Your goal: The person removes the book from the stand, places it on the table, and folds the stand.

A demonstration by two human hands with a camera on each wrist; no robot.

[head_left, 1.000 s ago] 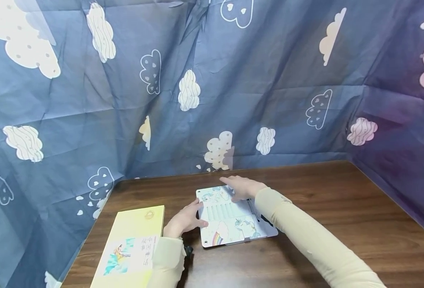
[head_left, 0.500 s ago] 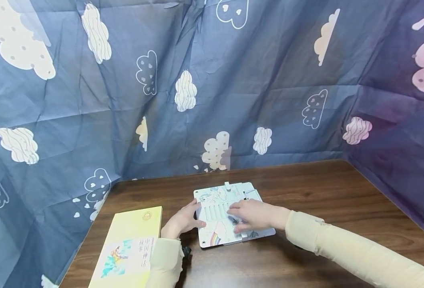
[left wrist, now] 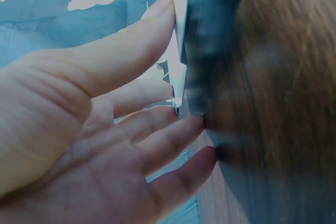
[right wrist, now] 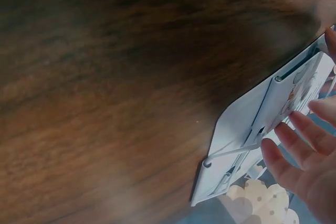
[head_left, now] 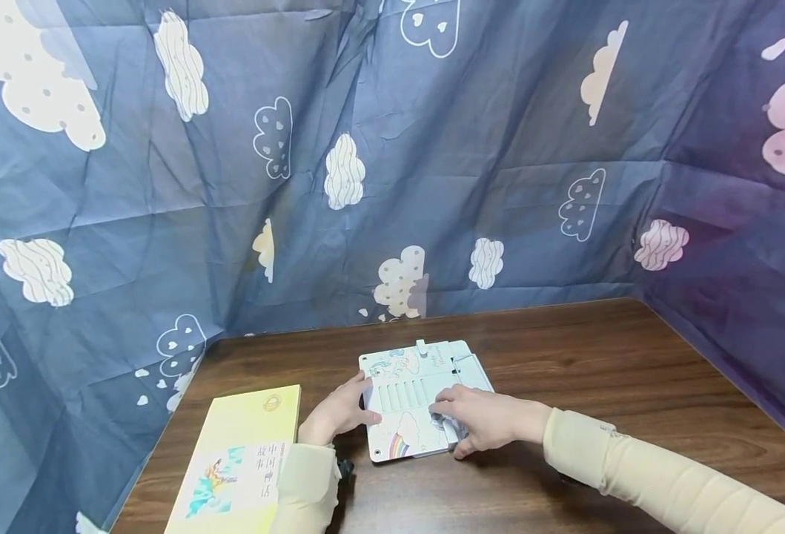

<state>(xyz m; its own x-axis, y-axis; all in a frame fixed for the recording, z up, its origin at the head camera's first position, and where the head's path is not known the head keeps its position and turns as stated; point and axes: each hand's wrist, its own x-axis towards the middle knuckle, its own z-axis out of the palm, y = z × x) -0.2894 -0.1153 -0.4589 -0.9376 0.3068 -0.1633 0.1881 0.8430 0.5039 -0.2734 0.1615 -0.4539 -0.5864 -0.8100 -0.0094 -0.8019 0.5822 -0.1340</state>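
A white book stand with unicorn and rainbow prints and a slotted middle lies flat on the wooden table. My left hand rests at its left edge, thumb over the top face. In the left wrist view, the fingers of that hand are fairly straight; two fingertips touch the table. At the stand's front right, my right hand grips the part by the front clip, thumb at the front edge and fingers on top. Its grip is partly hidden. A small white clip sticks up from the far edge.
A yellow book or box with a picture label lies left of the stand, partly under the left forearm. The brown table extends to the right. A blue cloud-patterned curtain hangs behind and along the sides.
My right hand has moved from the stand's far edge to its front right. The far-edge clip, previously covered by that hand, is visible. My left hand stays at the left edge.
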